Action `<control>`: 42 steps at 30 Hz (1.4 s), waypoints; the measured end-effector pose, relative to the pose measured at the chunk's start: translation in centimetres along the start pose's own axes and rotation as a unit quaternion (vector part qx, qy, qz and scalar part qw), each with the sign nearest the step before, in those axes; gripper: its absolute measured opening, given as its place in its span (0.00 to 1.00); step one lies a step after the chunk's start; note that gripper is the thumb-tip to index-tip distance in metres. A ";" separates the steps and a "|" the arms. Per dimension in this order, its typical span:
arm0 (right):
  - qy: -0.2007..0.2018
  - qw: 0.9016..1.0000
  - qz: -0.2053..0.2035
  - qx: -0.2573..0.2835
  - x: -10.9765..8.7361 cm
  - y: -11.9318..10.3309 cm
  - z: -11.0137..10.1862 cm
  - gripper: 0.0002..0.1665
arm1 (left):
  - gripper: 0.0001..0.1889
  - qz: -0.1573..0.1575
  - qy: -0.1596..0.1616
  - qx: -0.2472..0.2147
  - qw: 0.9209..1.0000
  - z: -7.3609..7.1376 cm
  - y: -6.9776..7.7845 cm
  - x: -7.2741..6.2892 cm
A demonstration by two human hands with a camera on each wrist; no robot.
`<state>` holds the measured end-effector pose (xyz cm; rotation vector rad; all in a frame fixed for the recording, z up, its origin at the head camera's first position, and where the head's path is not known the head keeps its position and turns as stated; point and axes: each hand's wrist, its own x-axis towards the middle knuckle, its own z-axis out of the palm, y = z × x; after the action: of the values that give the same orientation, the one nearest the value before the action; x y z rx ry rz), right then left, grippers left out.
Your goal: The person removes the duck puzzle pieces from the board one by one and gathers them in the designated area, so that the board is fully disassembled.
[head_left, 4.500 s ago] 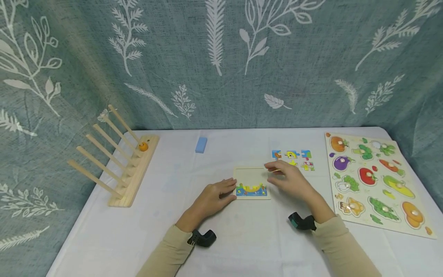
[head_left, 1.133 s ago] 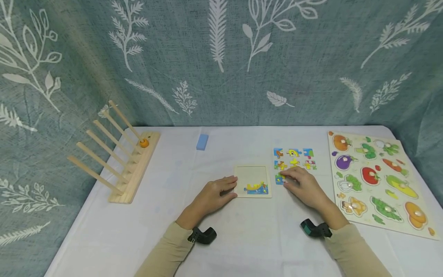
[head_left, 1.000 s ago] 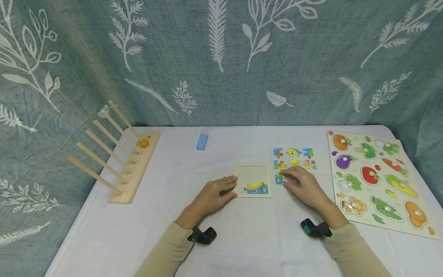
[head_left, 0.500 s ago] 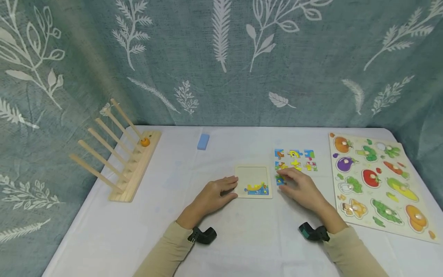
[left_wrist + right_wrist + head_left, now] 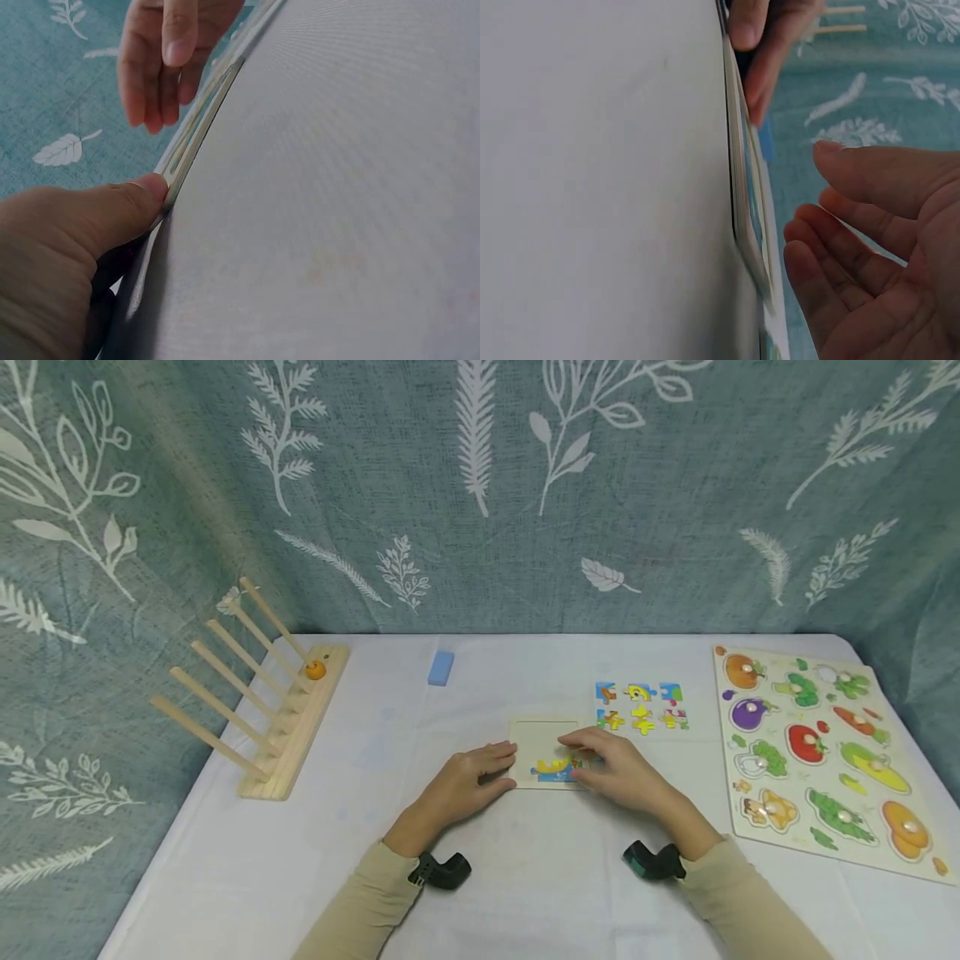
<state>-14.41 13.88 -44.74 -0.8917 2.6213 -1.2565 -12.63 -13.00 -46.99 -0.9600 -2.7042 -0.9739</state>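
A small wooden puzzle tray (image 5: 540, 739) lies on the white cloth. Joined picture pieces (image 5: 553, 768) cover its lower right part. My left hand (image 5: 457, 787) rests at the tray's left edge, with thumb and fingertips against the rim; in the left wrist view the thumb (image 5: 135, 206) touches its corner. My right hand (image 5: 622, 772) is over the tray's right side, fingertips close above the pieces. The right wrist view shows its thumb (image 5: 877, 169) and fingers apart, nothing between them. Beyond it, several loose jigsaw pieces (image 5: 642, 718) lie in rows, and the hand covers the spot nearest the tray.
A large vegetable knob puzzle board (image 5: 817, 777) lies at the right. On the left stands a wooden peg rack (image 5: 300, 727) with an orange bead (image 5: 315, 670) on its base. Toward the back is a blue block (image 5: 441, 668). A patterned curtain (image 5: 525, 560) hangs behind.
The tray's lower left piece came out and was set beside the tray under my right hand. That hand has since moved left, back over the tray. My left hand stays at the edge.
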 end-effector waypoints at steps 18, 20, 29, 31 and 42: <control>-0.056 0.997 -0.016 -0.057 1.1 -0.5 2.4 0.20 | 0.21 0.003 0.003 -0.006 1.000 0.1 -0.2 0.0; -0.054 0.997 -0.013 -0.055 1.1 -0.5 2.5 0.19 | 0.21 0.001 0.003 -0.009 1.000 0.1 -0.2 0.0; -0.049 0.999 -0.001 -0.015 0.9 -0.1 2.5 0.19 | 0.22 0.003 0.001 -0.010 1.000 0.2 -0.2 0.1; -0.049 0.999 -0.001 -0.006 0.9 0.0 2.5 0.20 | 0.22 0.004 0.000 -0.011 1.000 0.3 -0.2 0.1; -0.047 0.998 0.012 0.044 0.8 -0.1 2.2 0.20 | 0.22 0.001 0.001 -0.012 1.000 0.3 -0.3 0.1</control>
<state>-14.33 11.88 -46.01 -0.8786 2.4770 -1.2819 -12.81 -12.93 -47.40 -0.9656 -2.6953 -1.0099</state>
